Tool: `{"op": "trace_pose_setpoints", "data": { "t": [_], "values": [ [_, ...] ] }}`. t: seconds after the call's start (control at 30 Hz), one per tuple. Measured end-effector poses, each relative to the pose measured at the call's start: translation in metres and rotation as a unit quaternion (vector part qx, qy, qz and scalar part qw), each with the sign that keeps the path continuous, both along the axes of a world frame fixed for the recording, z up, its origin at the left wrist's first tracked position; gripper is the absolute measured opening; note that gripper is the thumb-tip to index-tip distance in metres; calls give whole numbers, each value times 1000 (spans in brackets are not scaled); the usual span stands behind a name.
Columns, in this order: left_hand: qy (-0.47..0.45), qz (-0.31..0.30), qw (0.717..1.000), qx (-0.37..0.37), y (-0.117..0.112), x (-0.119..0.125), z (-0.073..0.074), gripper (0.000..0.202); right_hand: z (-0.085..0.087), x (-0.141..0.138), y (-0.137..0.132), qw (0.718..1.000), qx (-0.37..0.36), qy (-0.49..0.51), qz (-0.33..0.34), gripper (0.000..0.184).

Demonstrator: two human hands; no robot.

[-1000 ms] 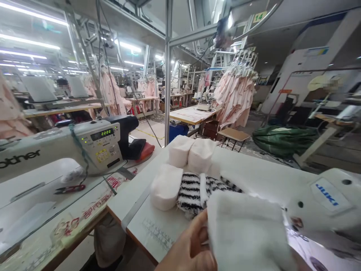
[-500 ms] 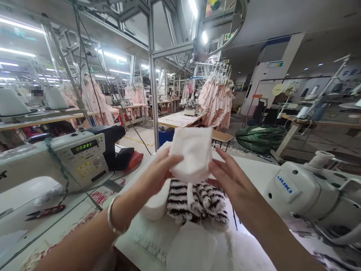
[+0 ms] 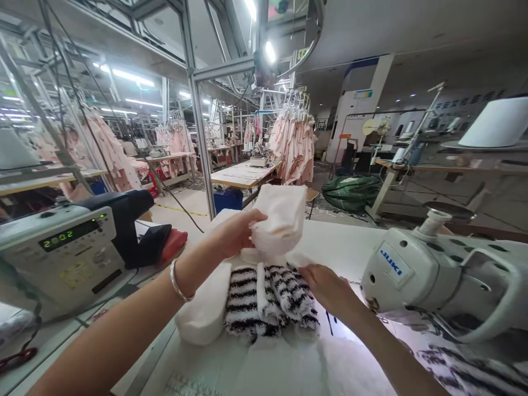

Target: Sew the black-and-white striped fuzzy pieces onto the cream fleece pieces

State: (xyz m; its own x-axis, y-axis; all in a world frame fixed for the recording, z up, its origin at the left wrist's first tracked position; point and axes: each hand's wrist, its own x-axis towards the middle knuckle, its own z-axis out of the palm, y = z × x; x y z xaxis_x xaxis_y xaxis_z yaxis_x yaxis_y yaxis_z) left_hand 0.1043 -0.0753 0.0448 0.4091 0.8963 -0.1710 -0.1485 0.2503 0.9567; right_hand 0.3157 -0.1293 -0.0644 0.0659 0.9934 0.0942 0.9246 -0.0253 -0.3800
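Note:
My left hand [image 3: 241, 234], with a bracelet at the wrist, grips a folded stack of white fluffy fabric [image 3: 282, 212] above the table. My right hand [image 3: 324, 280] is lower and to the right, its fingers pinched at the edge of a white fabric piece [image 3: 299, 259]. Just below both hands lies black-and-white striped plush fabric [image 3: 270, 300], bundled on the table. Left of that bundle rests another white fabric pile [image 3: 206, 308]. Part of the white piece at my right hand is hidden behind the fingers.
A sewing machine with a green display [image 3: 61, 247] stands at left, a JUKI machine [image 3: 400, 275] at right. More striped fabric [image 3: 466, 366] lies at the lower right. Beyond are a metal post [image 3: 201, 137], hanging pink garments [image 3: 292, 143] and a green sack [image 3: 350, 192].
My right hand has left the white stack and dropped down to a white piece near the striped fabric. The left hand keeps the stack. The view has turned right.

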Motion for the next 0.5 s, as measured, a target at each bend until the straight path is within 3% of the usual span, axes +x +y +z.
{"op": "trace_pose_setpoints", "data": {
  "t": [0.13, 0.3, 0.5],
  "values": [
    [50, -28, 998, -8, 12, 38, -9, 14, 2, -9, -19, 996, -21, -82, 19, 26],
    [133, -32, 990, -30, 29, 82, -33, 30, 9, -17, -35, 994, -17, -96, 57, 27],
    [190, -12, 982, 0, 44, 98, -62, 33, 3, -15, -46, 994, 14, -83, 75, 30]
  ]
}}
